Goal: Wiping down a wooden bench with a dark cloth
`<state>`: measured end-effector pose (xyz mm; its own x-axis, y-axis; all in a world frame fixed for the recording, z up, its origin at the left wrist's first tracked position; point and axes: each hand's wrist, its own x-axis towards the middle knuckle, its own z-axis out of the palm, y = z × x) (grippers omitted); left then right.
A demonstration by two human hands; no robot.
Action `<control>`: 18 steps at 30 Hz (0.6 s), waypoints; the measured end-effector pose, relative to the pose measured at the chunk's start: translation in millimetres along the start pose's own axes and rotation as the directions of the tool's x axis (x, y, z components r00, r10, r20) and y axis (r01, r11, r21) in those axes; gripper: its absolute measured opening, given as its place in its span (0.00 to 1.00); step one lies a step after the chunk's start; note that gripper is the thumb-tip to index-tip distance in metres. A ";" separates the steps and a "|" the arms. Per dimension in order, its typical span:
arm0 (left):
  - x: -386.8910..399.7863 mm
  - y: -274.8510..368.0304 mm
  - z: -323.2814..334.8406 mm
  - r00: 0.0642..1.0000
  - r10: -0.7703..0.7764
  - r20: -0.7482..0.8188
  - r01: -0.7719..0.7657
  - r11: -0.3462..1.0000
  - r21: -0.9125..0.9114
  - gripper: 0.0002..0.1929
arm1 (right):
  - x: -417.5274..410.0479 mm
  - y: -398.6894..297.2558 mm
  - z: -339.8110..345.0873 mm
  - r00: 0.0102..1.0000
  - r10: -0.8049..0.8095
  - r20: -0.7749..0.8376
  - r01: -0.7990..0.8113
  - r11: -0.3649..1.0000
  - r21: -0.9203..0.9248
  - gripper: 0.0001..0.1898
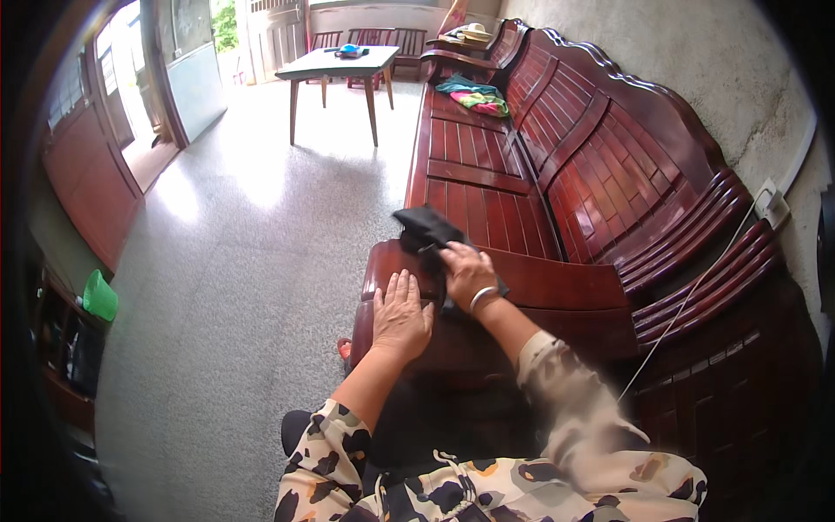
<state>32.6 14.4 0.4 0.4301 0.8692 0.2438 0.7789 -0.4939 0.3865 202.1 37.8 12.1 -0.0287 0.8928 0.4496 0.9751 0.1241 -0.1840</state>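
My right hand [467, 273], with a bracelet at the wrist, grips a dark cloth [429, 225] on the wooden armrest [385, 264] of a dark red settee. Part of the cloth sticks out past my fingers, and some of it hangs below my palm. Flat on the same armrest, nearer to me, lies my left hand [402, 316]; its fingers are extended and it holds nothing. Beyond both hands stretches the slatted seat [479, 202] of the settee, with a carved backrest [613, 156] along the wall.
Coloured cloths [479, 98] lie at the seat's far end. Further off stands a table [346, 62] with a blue object on it. A thin white cable [691, 290] runs from a wall socket [772, 203] across the near armrest. At left is a green bin [100, 295].
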 end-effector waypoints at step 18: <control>-3.4 7.5 -8.3 0.979 0.197 -0.049 -0.198 0.980 -0.018 0.27 | -155.4 85.7 -65.0 0.962 0.255 -0.096 -0.273 0.914 -0.300 0.19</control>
<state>33.2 7.6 9.9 0.5523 0.7528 0.3582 0.6703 -0.6564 0.3462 304.4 -118.5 -16.7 0.2426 0.8488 0.4697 0.9652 -0.2599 -0.0290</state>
